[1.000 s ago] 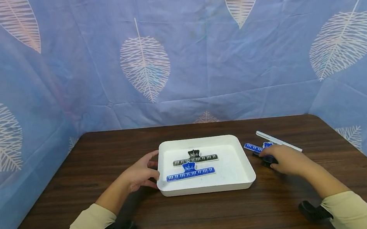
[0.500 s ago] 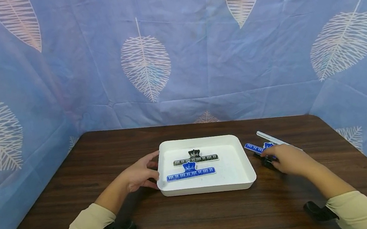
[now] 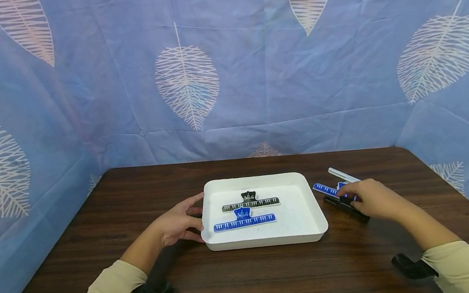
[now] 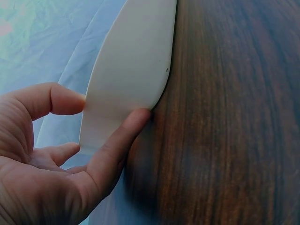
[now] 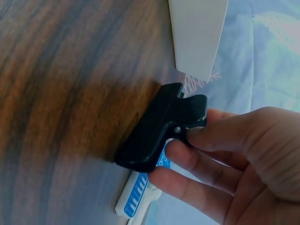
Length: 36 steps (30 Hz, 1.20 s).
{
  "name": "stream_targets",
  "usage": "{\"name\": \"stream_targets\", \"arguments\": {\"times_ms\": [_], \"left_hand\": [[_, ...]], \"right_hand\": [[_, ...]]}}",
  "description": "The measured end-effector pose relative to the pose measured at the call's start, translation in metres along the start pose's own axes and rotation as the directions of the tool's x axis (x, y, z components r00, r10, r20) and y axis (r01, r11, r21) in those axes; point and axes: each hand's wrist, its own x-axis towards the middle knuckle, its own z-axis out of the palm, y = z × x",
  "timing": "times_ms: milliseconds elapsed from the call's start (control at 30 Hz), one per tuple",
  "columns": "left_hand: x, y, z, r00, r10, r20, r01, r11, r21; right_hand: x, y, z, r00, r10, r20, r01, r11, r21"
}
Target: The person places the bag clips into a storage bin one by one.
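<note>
My left hand [image 3: 178,223] touches the outer left side of a white tray [image 3: 265,240]; in the left wrist view the thumb presses low on the wall while a finger meets the rim. Inside the tray lie a black piano-key clip [image 3: 250,205] and a blue one [image 3: 244,223]. To the tray's right, my right hand [image 3: 379,200] pinches the handle of a black clip [image 5: 152,126] between thumb and fingers, its long bar close to the table. Just behind it lies another blue piano-key clip [image 3: 325,189], partly hidden by the hand.
A pale narrow strip [image 3: 343,174] lies slanting behind the right hand, partly covered by it. The dark wooden table [image 3: 254,289] runs to a blue leaf-patterned cloth [image 3: 245,95] at the back and sides.
My right hand has shifted slightly right and up, and more of the black clip's bar shows below the fingers. The left hand and tray stay practically in place.
</note>
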Motion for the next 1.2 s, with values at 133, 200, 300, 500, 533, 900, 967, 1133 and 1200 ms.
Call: {"name": "stream_targets", "arguments": {"times_ms": [133, 200, 300, 500, 533, 900, 967, 1133, 1200], "left_hand": [[-0.001, 0.000, 0.000, 1.000, -0.002, 0.000, 0.002, 1.000, 0.000], [-0.001, 0.000, 0.000, 1.000, -0.003, -0.002, 0.003, 1.000, 0.001], [-0.001, 0.000, 0.001, 1.000, -0.003, -0.004, 0.003, 1.000, 0.003], [0.000, -0.001, 0.000, 1.000, 0.000, -0.004, 0.000, 1.000, 0.009], [0.000, -0.001, 0.000, 1.000, 0.000, -0.004, 0.000, 1.000, 0.010], [0.001, 0.000, 0.000, 1.000, -0.006, -0.011, 0.006, 1.000, 0.011], [0.001, 0.000, 0.000, 1.000, -0.007, -0.013, 0.007, 1.000, 0.014], [0.001, 0.000, 0.000, 1.000, -0.012, -0.021, 0.012, 1.000, 0.021], [0.001, 0.000, 0.000, 1.000, -0.012, -0.023, 0.013, 1.000, 0.022]], "right_hand": [[-0.002, 0.001, -0.001, 1.000, 0.005, 0.009, -0.006, 0.999, 0.031], [-0.003, 0.000, -0.003, 1.000, 0.007, 0.011, -0.008, 0.999, 0.048], [-0.005, 0.000, -0.007, 1.000, 0.013, 0.019, -0.014, 0.998, 0.063], [-0.005, -0.003, -0.016, 0.999, 0.025, 0.042, -0.028, 0.996, 0.079], [-0.005, -0.004, -0.018, 0.999, 0.024, 0.041, -0.027, 0.997, 0.079], [0.000, -0.013, -0.041, 0.999, 0.017, 0.042, -0.020, 0.997, 0.078], [0.001, -0.015, -0.046, 0.999, 0.016, 0.048, -0.019, 0.998, 0.059], [0.007, -0.022, -0.056, 0.998, 0.013, 0.064, -0.016, 0.999, 0.041], [0.010, -0.025, -0.059, 0.998, 0.009, 0.063, -0.012, 0.999, 0.040]]}}
